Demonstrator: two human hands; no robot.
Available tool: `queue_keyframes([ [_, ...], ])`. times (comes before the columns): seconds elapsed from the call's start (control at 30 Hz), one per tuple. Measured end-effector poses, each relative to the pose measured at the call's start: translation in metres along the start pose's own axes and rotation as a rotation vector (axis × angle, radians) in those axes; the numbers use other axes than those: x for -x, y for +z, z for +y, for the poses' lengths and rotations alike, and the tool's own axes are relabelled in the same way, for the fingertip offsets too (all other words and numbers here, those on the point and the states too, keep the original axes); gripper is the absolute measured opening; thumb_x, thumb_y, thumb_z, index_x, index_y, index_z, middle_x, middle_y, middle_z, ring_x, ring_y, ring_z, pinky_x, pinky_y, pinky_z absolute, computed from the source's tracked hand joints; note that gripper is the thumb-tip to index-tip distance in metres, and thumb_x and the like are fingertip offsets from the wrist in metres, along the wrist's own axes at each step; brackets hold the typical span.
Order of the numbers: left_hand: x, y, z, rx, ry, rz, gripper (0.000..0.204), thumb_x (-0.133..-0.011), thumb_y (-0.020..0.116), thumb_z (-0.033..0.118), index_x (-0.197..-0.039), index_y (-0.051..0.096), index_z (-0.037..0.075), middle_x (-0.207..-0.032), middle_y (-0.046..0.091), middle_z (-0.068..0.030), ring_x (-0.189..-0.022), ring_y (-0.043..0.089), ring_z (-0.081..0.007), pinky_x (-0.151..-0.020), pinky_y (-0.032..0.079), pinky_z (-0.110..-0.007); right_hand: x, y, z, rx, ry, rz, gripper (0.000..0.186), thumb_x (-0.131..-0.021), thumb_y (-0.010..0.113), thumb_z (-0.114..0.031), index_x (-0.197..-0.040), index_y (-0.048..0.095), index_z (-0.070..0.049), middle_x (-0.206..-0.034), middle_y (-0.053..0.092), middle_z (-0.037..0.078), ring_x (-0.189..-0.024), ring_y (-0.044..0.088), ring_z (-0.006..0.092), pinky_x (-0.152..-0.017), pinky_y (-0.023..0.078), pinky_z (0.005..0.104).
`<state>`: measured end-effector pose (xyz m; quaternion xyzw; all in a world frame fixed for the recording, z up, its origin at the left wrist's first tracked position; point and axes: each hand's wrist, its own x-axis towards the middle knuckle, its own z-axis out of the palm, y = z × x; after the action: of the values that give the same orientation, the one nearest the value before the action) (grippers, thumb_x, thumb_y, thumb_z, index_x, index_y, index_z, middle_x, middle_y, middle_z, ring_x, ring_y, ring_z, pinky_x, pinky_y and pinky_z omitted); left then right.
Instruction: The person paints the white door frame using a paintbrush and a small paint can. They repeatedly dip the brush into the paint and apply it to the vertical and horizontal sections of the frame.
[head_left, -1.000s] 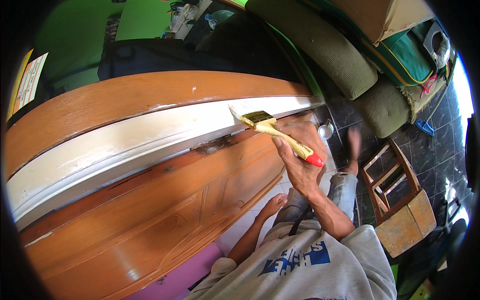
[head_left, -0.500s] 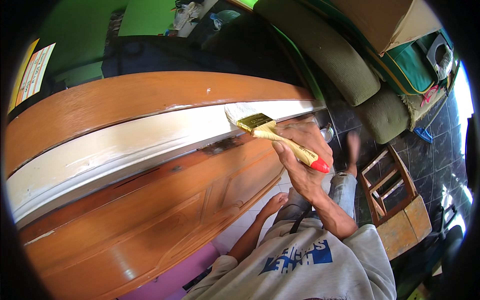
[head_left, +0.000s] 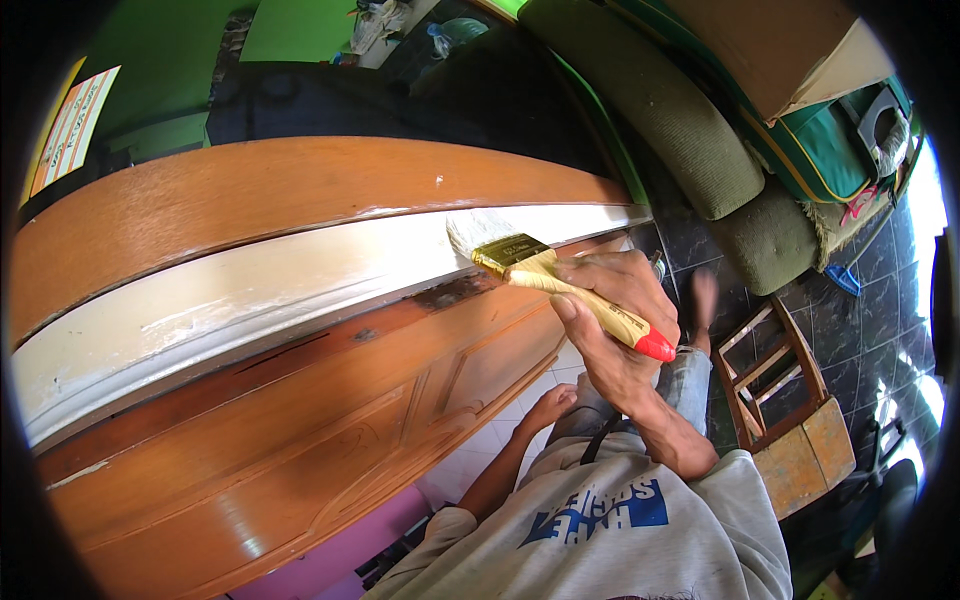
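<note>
My right hand [head_left: 620, 300] is shut on a wide paintbrush [head_left: 525, 260] with a pale wooden handle, red end and gold ferrule. Its bristles rest against a white painted strip [head_left: 250, 277] on the wooden frame, below a varnished orange-brown rail [head_left: 280, 180]. An orange-brown panelled wooden door [head_left: 270, 450] lies along the lower left, with dark stained patches near its upper edge. My left hand [head_left: 553, 405] hangs low beside my thigh near the door's edge, its fingers curled; what they hold, if anything, is hidden.
A worn olive cushioned seat [head_left: 760, 240] at the upper right bears a green bag [head_left: 810, 150] and a cardboard box [head_left: 790, 50]. A folded wooden chair [head_left: 800, 440] stands on dark floor tiles [head_left: 840, 320], near a blue broom head [head_left: 842, 280]. A small container is mostly hidden behind my right hand.
My right hand and the brush have shifted slightly rightward and down in view, the handle's red end most. The bristles are a little further left along the strip. The container has become mostly hidden.
</note>
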<state>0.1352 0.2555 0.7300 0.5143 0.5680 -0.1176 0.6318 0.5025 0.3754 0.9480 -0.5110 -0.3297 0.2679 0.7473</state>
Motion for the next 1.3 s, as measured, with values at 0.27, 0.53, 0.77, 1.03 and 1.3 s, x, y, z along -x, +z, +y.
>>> queue_keyframes([
  [0.27, -0.004, -0.001, -0.009, -0.023, -0.004, 0.014, 0.042, -0.103, 0.06, 0.022, -0.134, 0.055, -0.005, -0.128, 0.065, -0.0155, -0.118, 0.061, -0.0213, -0.105, 0.046, -0.034, -0.006, 0.0, -0.009, 0.016, -0.028, -0.028, 0.023, -0.086, 0.08, -0.01, -0.104, 0.072, 0.002, -0.101, 0.073, 0.017, -0.09, 0.068, 0.0253, -0.08, 0.054, 0.0343],
  [0.53, -0.006, -0.001, -0.004, -0.006, 0.031, 0.051, 0.042, -0.102, 0.061, 0.024, -0.133, 0.056, -0.005, -0.126, 0.066, -0.0156, -0.117, 0.061, -0.0215, -0.104, 0.047, -0.034, -0.014, 0.001, -0.02, 0.04, -0.072, -0.045, 0.023, -0.087, 0.079, -0.011, -0.104, 0.072, 0.002, -0.101, 0.072, 0.016, -0.092, 0.069, 0.0252, -0.081, 0.055, 0.034],
  [0.77, 0.006, -0.006, 0.037, -0.191, -0.058, -0.013, 0.042, -0.102, 0.061, 0.024, -0.133, 0.056, -0.005, -0.126, 0.066, -0.0158, -0.115, 0.062, -0.0217, -0.103, 0.048, -0.034, -0.017, 0.004, -0.027, 0.002, -0.072, -0.035, 0.021, -0.084, 0.08, -0.008, -0.102, 0.073, 0.002, -0.098, 0.073, 0.014, -0.088, 0.068, 0.0226, -0.076, 0.054, 0.0329],
  [1.03, 0.014, -0.006, 0.06, -0.236, -0.064, 0.005, 0.043, -0.102, 0.061, 0.024, -0.133, 0.057, -0.005, -0.125, 0.067, -0.0158, -0.113, 0.063, -0.0214, -0.101, 0.048, -0.034, -0.026, 0.003, -0.042, -0.008, -0.081, -0.08, 0.022, -0.086, 0.079, -0.01, -0.103, 0.072, 0.002, -0.101, 0.071, 0.017, -0.092, 0.068, 0.0256, -0.08, 0.055, 0.0348],
  [1.3, -0.024, -0.002, -0.041, -0.037, 0.041, 0.014, 0.041, -0.102, 0.06, 0.024, -0.132, 0.057, -0.004, -0.123, 0.067, -0.0148, -0.111, 0.063, -0.0204, -0.099, 0.05, -0.034, -0.034, 0.008, -0.06, -0.082, -0.083, -0.095, 0.022, -0.086, 0.079, -0.008, -0.104, 0.072, 0.003, -0.1, 0.071, 0.017, -0.089, 0.069, 0.0238, -0.081, 0.055, 0.034],
])
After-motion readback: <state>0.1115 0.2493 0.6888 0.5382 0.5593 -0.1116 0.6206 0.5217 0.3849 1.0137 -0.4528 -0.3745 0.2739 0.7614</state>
